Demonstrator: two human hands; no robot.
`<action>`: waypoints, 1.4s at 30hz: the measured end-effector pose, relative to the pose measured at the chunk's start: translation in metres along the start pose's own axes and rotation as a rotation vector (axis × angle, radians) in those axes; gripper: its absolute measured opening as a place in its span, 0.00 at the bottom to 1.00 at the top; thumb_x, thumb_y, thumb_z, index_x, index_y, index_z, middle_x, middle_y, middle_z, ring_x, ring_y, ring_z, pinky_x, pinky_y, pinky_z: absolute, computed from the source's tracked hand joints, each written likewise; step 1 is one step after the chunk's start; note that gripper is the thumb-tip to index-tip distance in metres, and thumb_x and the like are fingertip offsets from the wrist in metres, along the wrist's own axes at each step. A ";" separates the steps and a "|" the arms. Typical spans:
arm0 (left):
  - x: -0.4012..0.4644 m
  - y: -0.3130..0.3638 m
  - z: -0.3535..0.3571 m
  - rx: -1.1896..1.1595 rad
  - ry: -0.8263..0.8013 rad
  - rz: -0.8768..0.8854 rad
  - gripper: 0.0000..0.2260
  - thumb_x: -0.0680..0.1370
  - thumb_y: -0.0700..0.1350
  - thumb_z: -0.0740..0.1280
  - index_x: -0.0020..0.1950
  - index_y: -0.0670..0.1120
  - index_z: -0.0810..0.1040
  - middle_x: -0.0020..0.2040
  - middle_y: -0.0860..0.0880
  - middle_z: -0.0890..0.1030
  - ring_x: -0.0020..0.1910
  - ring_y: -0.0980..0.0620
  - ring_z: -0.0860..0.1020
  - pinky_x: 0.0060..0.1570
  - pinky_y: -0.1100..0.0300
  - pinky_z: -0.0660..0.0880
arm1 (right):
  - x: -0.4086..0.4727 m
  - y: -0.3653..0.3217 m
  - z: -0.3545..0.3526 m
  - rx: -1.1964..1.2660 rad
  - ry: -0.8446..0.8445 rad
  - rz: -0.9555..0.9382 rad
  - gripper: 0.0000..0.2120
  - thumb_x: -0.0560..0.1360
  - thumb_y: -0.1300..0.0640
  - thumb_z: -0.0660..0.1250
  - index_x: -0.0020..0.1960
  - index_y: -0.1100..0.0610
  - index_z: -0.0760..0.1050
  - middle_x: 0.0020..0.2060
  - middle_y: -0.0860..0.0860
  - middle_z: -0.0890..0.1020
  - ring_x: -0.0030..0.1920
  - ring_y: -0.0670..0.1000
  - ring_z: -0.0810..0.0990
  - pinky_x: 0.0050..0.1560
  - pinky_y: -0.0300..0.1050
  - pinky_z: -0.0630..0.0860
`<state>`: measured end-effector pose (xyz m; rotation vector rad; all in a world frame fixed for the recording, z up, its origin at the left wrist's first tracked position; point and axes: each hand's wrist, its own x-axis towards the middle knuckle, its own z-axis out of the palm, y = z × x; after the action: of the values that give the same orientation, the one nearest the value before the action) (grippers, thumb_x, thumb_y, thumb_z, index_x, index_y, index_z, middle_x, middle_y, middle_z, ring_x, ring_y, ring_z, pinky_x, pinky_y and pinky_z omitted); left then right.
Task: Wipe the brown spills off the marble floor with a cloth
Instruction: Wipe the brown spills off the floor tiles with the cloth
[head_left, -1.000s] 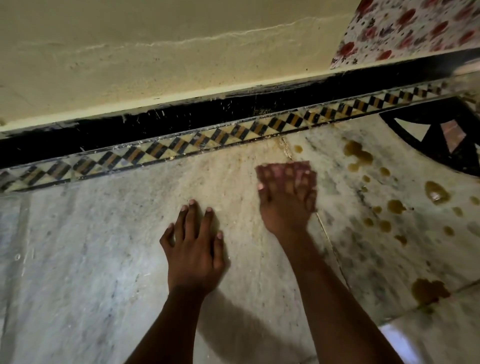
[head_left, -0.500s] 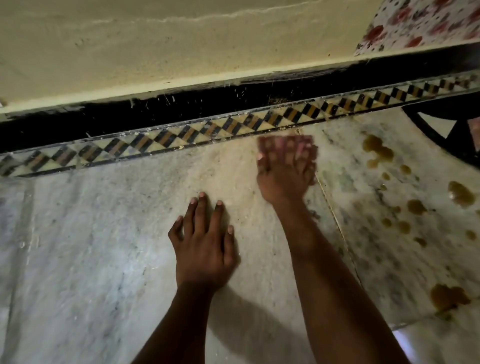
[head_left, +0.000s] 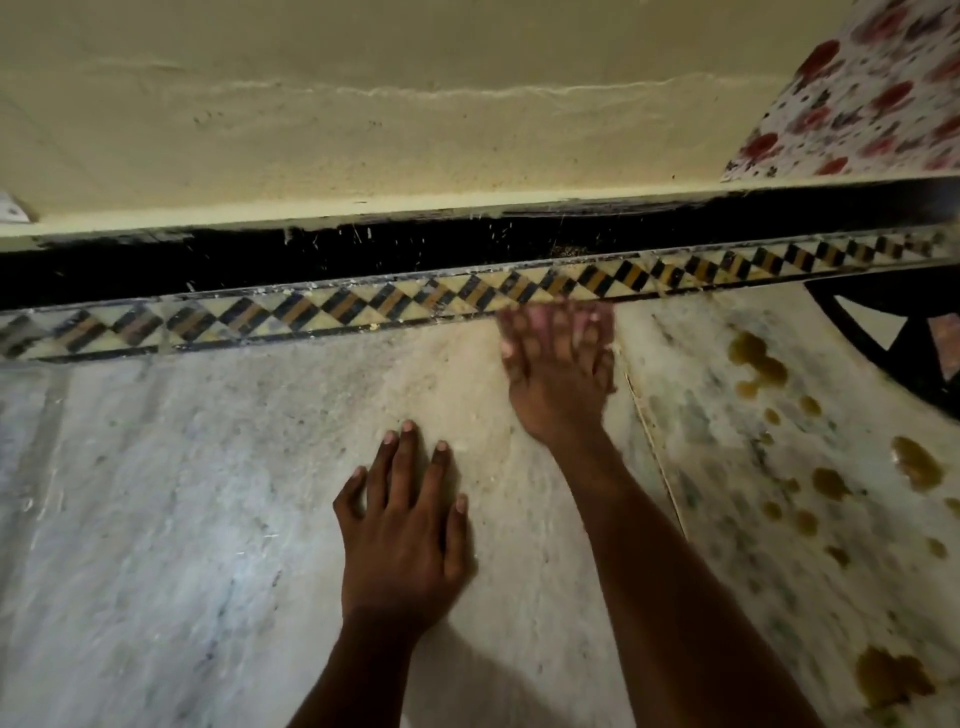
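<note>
My left hand (head_left: 400, 530) lies flat on the pale marble floor (head_left: 182, 519), fingers spread and straight, holding nothing. My right hand (head_left: 558, 379) is blurred with motion and presses a small pinkish cloth (head_left: 587, 317) onto the floor right at the patterned border. Its fingers look straight over the cloth, which shows only around the fingertips. Brown spills lie to the right of that hand: a large blot (head_left: 758, 358) near the border, another (head_left: 917, 470) further right, a big one (head_left: 891, 680) near the bottom edge, and several small drops between them.
A checkered yellow-and-black inlay strip (head_left: 311, 312) runs across the floor, with a black skirting (head_left: 260, 265) and a cream wall (head_left: 363, 130) behind it. A floral fabric (head_left: 872, 104) hangs at the top right. A black floor inlay (head_left: 904, 338) curves at the right edge.
My right hand has slid the cloth away from me, up to the patterned border. My left hand stays flat on the floor.
</note>
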<state>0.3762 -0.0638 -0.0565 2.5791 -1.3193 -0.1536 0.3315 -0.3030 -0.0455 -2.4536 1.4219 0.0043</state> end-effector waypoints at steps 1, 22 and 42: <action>0.000 0.000 -0.001 -0.001 0.004 -0.001 0.28 0.84 0.58 0.54 0.83 0.51 0.68 0.88 0.44 0.59 0.87 0.46 0.56 0.77 0.39 0.61 | -0.021 0.005 0.001 -0.041 -0.008 -0.109 0.27 0.84 0.32 0.40 0.83 0.29 0.43 0.87 0.48 0.42 0.86 0.63 0.36 0.83 0.69 0.42; -0.001 0.000 0.000 -0.013 0.028 0.014 0.27 0.84 0.57 0.56 0.83 0.50 0.69 0.87 0.43 0.61 0.86 0.45 0.59 0.77 0.38 0.61 | -0.051 0.106 -0.016 -0.067 0.069 0.167 0.30 0.84 0.33 0.36 0.85 0.36 0.48 0.87 0.51 0.52 0.87 0.60 0.47 0.83 0.68 0.51; 0.000 0.003 -0.005 0.026 0.009 0.013 0.27 0.85 0.58 0.54 0.83 0.51 0.67 0.87 0.44 0.60 0.86 0.44 0.59 0.76 0.39 0.60 | -0.032 0.064 -0.016 0.142 0.073 0.328 0.27 0.86 0.37 0.44 0.85 0.36 0.45 0.88 0.52 0.45 0.86 0.65 0.39 0.82 0.72 0.41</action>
<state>0.3749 -0.0643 -0.0512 2.5892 -1.3434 -0.1225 0.2589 -0.3092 -0.0420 -2.1041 1.7758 -0.1111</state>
